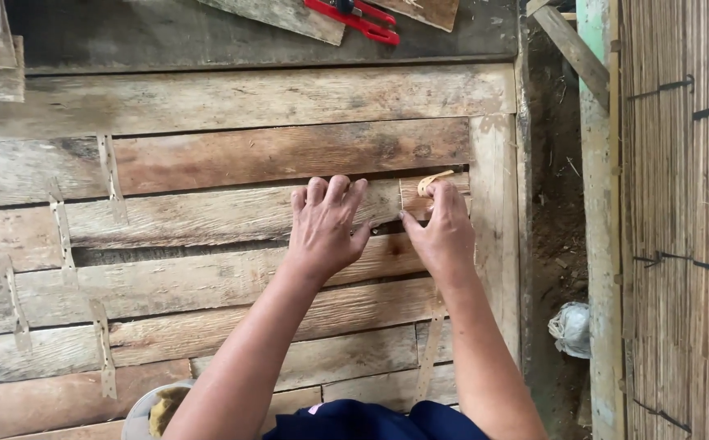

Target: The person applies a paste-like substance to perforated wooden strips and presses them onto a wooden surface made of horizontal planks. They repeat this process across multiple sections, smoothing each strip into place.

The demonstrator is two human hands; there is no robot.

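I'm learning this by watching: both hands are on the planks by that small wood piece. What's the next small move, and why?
Probably press the small wood piece flatter with the right hand. It lies across the dark gap between planks, a pale curled strip sticks up at the fingertips, and the left hand rests flat on the plank beside it.

Weathered grey-brown planks (232, 155), a red clamp (354, 16), a pale tan strip (432, 181), navy clothing (371, 422)
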